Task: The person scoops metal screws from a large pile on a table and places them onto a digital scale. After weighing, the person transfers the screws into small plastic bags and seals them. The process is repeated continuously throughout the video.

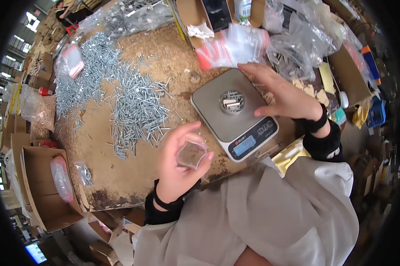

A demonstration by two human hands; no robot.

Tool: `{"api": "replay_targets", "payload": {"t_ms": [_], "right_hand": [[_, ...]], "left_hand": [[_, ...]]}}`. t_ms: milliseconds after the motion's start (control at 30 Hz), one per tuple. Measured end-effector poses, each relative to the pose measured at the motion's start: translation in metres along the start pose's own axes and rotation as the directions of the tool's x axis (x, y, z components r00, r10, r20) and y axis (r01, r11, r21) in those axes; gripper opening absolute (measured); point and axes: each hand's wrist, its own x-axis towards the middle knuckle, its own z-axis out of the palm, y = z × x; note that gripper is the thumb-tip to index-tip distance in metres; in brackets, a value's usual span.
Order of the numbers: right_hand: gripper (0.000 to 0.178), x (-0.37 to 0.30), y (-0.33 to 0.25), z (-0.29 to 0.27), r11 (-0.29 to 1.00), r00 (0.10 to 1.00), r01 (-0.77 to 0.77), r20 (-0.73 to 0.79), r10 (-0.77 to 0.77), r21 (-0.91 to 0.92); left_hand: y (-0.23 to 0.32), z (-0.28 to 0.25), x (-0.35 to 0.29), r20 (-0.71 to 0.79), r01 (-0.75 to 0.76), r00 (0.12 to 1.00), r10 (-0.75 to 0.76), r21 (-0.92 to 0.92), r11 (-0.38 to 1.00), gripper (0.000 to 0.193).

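Note:
My left hand (171,170) is curled around a small clear plastic bag (192,154), its mouth spread apart between thumb and fingers. Right of it stands a digital kitchen scale (213,113) with a steel plate. On the plate sits a small round clear dish (232,103) holding short metal pieces and screws. My right hand (290,94) is over the scale's right side, fingers and thumb apart, near the dish but not touching it. Nothing shows in that hand.
Loose screws (140,106) lie in a heap left of the scale, with a bigger heap (84,75) beyond. Empty zip bags (235,46) lie behind the scale. A filled bag (83,173) is at the near left, beside a cardboard box (44,186). Plastic bags (293,48) crowd the back right.

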Motion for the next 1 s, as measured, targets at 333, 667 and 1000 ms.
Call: {"api": "replay_targets", "payload": {"t_ms": [333, 667, 1000], "right_hand": [[0.103, 0.022, 0.003, 0.043, 0.997, 0.993, 0.078, -0.093, -0.078, -0.005], [0.098, 0.035, -0.105, 0.03, 0.971, 0.972, 0.236, -0.001, -0.236, 0.023], [0.104, 0.047, -0.125, 0.023, 0.956, 0.935, 0.273, 0.204, -0.291, 0.11]], "left_hand": [[-0.011, 0.0, 0.003, 0.085, 0.137, 0.986, -0.141, 0.051, 0.989, 0.063], [-0.024, -0.001, -0.005, 0.031, 0.151, 0.989, -0.148, -0.201, 0.968, 0.051], [-0.009, -0.001, -0.01, 0.222, 0.286, 0.95, -0.22, -0.328, 0.9, 0.051]]}}
